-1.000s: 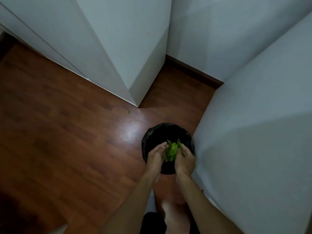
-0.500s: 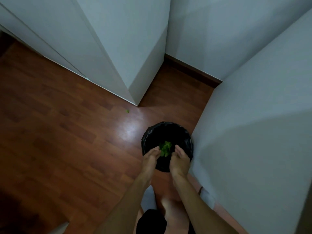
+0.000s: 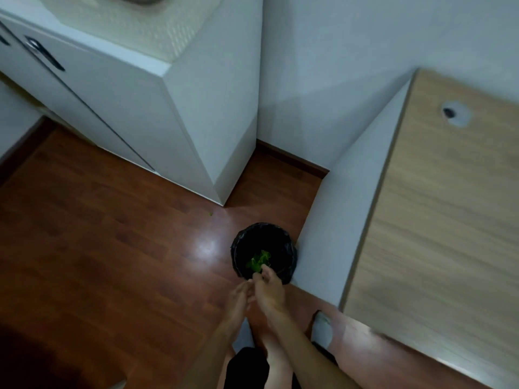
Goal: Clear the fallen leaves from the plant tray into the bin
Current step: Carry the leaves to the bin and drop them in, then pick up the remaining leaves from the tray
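Observation:
A small round bin (image 3: 289, 248) lined with a black bag stands on the wooden floor against the side of a desk. Green leaves (image 3: 259, 260) lie loose inside it. My right hand (image 3: 270, 289) hovers over the bin's near rim, fingertips just above the leaves, with nothing clearly held. My left hand (image 3: 238, 300) is beside it, a little nearer to me, fingers spread and empty. The two hands almost touch. The plant tray is out of view.
A white cabinet (image 3: 134, 108) with dark handles stands at the back left. A light wooden desk top (image 3: 438, 220) with a cable hole fills the right. One small green leaf scrap (image 3: 211, 213) lies on the floor (image 3: 98, 262). My grey-socked foot (image 3: 323, 328) is beside the desk.
The bunch of leaves held between both hands has dropped into the bin. Both hands have drawn back to the near rim. My view has risen, showing the cabinet and desk tops.

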Tool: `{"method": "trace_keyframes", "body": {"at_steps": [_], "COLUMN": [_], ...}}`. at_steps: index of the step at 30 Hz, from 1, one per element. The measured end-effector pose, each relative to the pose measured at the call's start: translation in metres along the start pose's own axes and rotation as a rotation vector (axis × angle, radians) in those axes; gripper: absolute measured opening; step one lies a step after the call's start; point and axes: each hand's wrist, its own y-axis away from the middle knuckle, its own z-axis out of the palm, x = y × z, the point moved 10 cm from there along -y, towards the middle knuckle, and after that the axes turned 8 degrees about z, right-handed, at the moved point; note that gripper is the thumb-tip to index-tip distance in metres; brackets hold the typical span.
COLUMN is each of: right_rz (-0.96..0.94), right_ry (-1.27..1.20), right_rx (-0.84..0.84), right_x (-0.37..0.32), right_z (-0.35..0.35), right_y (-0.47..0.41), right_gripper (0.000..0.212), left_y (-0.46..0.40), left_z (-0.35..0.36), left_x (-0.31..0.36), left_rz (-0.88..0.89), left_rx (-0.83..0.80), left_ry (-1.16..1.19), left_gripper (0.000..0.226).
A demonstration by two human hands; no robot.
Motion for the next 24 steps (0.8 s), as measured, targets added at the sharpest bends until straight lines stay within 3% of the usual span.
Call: {"method": "trace_keyframes", "body": {"at_steps": [6, 10, 19, 24], "right_rz": [-0.079, -0.108, -0.188, -0.264], "right_ry": [0.065, 0.042, -0.050, -0.029], "right_rx": [-0.147, -0.201, -0.043, 0.012], "right_x": [-0.048, -0.075, -0.074, -0.042], "right_z": [-0.033, -0.075, -0.230, -0.320], "right_y": [0.098, 0.144, 0.206, 0.239], "right_gripper": [0.045, 0.043, 0.035, 0.015], "left_y": [0.089, 0.121, 0.177, 0.220], "left_z": [-0.003, 0.010, 0.123, 0.210], "left_x": [0.070, 0.123, 0.172, 0.162], "left_rz": [0.039, 0.148, 0.325, 0.360], "left_rx": [-0.099, -0.110, -0.266, -0.322], "left_ry": [-0.208, -0.268, -0.362, -0.415], "left_gripper": [0.019, 0.032, 0.038, 0.027]}}
